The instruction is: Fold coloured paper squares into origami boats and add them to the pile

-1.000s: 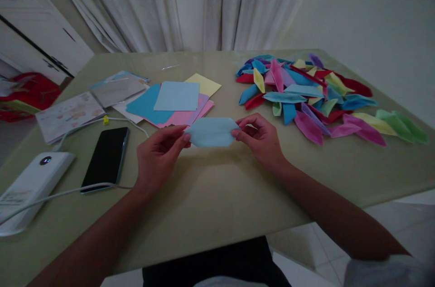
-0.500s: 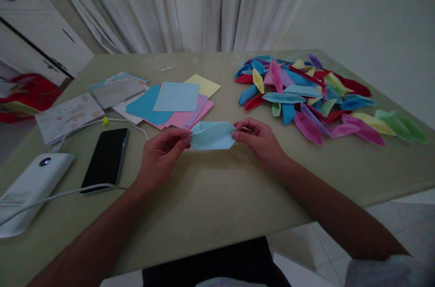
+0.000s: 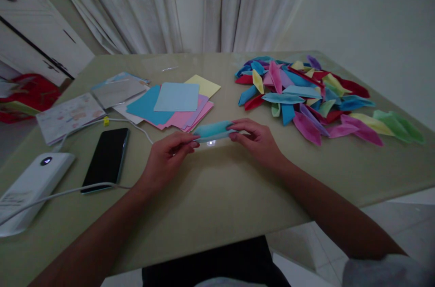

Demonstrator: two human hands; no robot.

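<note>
A light-blue folded paper (image 3: 213, 130) is held up level over the table, opened along its middle into a narrow boat-like shape. My left hand (image 3: 171, 151) pinches its left end between thumb and fingers. At the other end, my right hand (image 3: 255, 140) grips the tip in the same way. Just beyond the paper lie loose square paper sheets (image 3: 176, 97) in blue, pink, purple and yellow. To the right rests a heap of folded paper pieces (image 3: 299, 90) in many colours.
On the left of the table (image 3: 217, 214) lie a black phone (image 3: 106, 160), a white power bank (image 3: 37, 192) and a white cable (image 3: 68, 194) crossing the phone. Behind them are printed paper packets (image 3: 70, 115). A red bag (image 3: 30, 97) stands past the left edge.
The light-blue paper has tipped from showing its flat side to a narrower view with its inner fold exposed. Both hands have kept their hold at its ends.
</note>
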